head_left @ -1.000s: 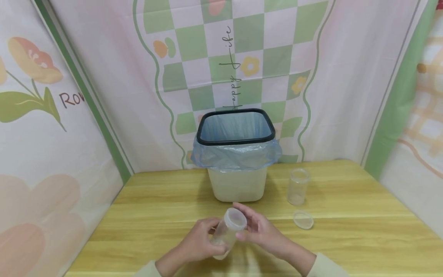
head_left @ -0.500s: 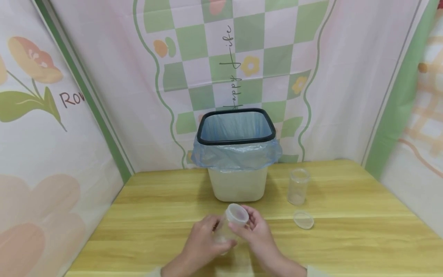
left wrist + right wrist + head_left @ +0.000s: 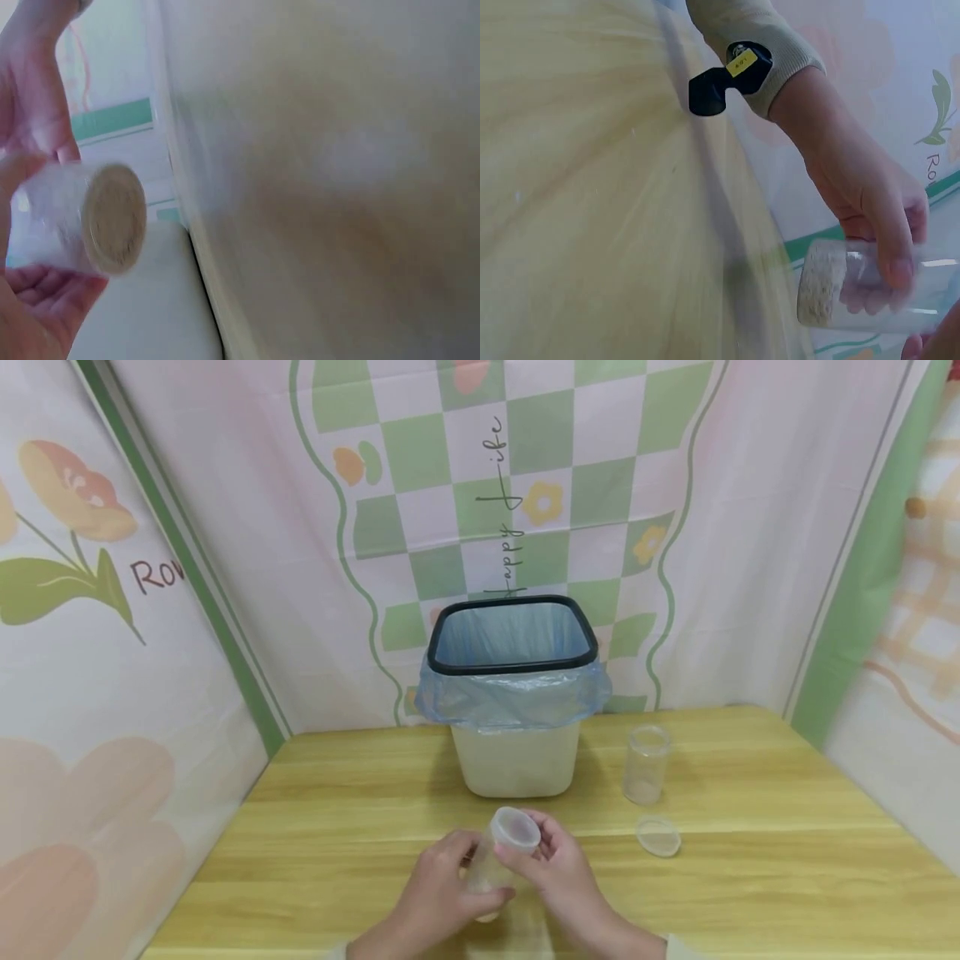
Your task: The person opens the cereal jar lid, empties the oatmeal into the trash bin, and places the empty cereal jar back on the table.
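Observation:
Close to the front of the table I hold a clear plastic jar [image 3: 480, 875], tilted, with a whitish round lid [image 3: 516, 828] on its top. My left hand [image 3: 438, 887] grips the jar's body, thumb across the front. The fingers and thumb of my right hand [image 3: 561, 878] pinch the lid's edge. A layer of pale grains [image 3: 821, 289] shows inside the jar's bottom end in the right wrist view. From the left wrist, the jar's round base [image 3: 114, 219] faces the camera, well clear of the tabletop.
A cream bin [image 3: 517, 764] with a black rim and blue liner bag stands at the back of the wooden table [image 3: 337, 810]. To its right stands another clear jar [image 3: 645, 768] without a lid. In front of that lies a loose clear lid [image 3: 658, 837].
My right hand has gone from spread fingers beside the jar's top to pinching its lid. The jar has shifted slightly to the right, and my left hand keeps its grip.

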`<state>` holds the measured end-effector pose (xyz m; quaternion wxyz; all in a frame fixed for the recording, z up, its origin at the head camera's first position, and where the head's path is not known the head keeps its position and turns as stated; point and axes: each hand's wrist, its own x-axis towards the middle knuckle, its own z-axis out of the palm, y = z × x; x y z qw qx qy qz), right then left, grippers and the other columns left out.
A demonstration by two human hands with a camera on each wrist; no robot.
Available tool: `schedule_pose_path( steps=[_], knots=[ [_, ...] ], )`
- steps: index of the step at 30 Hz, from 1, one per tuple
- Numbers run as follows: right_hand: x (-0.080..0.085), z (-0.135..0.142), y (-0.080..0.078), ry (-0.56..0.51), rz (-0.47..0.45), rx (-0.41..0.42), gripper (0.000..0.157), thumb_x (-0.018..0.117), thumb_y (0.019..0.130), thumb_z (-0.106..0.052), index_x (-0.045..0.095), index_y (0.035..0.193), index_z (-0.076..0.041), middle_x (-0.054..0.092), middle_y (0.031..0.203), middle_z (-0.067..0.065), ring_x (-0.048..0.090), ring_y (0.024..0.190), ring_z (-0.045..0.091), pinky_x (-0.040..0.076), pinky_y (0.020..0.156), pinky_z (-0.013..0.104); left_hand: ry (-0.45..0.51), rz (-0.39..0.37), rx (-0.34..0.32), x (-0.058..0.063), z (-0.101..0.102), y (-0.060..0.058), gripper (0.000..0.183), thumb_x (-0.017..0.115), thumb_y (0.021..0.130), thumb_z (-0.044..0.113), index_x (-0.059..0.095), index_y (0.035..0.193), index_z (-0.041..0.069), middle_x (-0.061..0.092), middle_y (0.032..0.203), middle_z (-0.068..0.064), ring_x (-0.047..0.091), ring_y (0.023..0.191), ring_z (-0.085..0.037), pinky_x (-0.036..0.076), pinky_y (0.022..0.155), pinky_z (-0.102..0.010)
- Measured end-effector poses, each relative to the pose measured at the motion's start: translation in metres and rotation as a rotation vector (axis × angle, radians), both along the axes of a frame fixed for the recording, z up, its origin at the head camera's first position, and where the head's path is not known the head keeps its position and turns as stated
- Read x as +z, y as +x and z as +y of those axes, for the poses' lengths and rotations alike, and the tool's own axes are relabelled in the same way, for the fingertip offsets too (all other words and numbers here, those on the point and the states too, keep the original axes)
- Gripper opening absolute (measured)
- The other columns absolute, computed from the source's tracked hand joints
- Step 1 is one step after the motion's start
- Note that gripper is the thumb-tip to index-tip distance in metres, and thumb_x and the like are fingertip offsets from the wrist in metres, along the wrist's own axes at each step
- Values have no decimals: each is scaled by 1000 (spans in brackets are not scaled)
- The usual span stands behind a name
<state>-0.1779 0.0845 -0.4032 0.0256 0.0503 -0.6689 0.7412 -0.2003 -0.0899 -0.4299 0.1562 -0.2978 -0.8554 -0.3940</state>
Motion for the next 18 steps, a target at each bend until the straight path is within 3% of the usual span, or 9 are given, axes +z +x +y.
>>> schedule_pose_path(
  steps=[4,10,13,18],
  knots=[
    [1,9,-3,-9,7,96,53,75,83,-8,51,129,5,60,122,14,56,113,24,46,94,24,102,-169,-132,-1,-6,-6,45,85,75,34,66,107,8,67,98,1,63,89,-9,54,80,-25],
    [0,27,-11,-3,96,348,56,69,89,-8,43,134,12,57,125,18,57,112,23,48,94,29,171,-351,-266,-2,-13,-14,44,84,76,23,66,113,7,67,103,-3,64,95,-15,53,86,-29],
    [-3,35,-17,1,137,474,56,66,90,-5,40,137,13,56,128,20,57,114,21,47,96,31,170,-406,-308,-2,-16,-16,44,83,77,21,66,115,6,67,107,-7,64,98,-15,52,88,-29],
    [-7,44,-24,0,160,602,59,64,92,-4,34,140,13,52,133,22,54,120,20,44,99,30,149,-432,-336,-3,-18,-18,45,82,76,19,66,116,6,67,109,-12,64,99,-16,51,90,-29]
  ],
)
